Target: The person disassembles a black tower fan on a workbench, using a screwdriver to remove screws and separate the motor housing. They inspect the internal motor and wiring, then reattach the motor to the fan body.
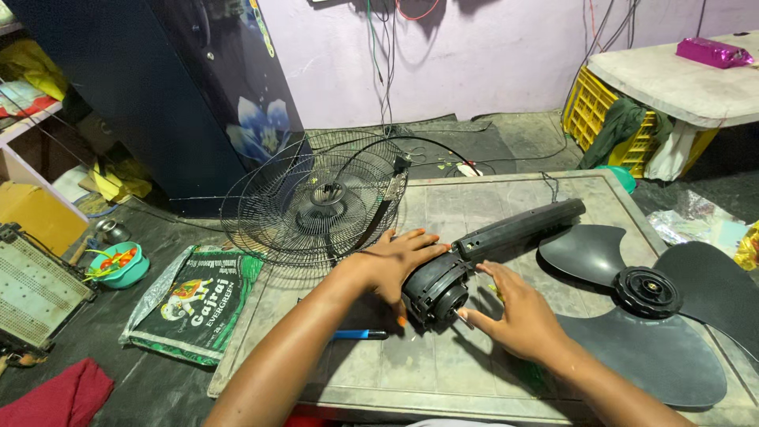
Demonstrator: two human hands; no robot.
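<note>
Head view shows your hands at the centre of the tabletop (506,202), both on the fan motor (436,291). Your left hand (393,265) lies spread over its housing from 9 o'clock, fingers curled loosely round the top; your right hand (515,316) rests open against its front at 4 o'clock, fingers flat, not closed. The motor's black ribbed neck (522,228) runs up toward 2 o'clock. At 3 o'clock the blade (648,316), smooth dark plastic, takes up most of the right side and reaches past the edge. At 11 o'clock the wire guard (316,205) overhangs the far left corner. A blue pen (360,334) lies at 7 o'clock, just beside your left wrist. Open room remains along the near edge. The top is grey, dusty and scuffed; a printed bag (194,304) lies on the dark floor at 9 o'clock.
</note>
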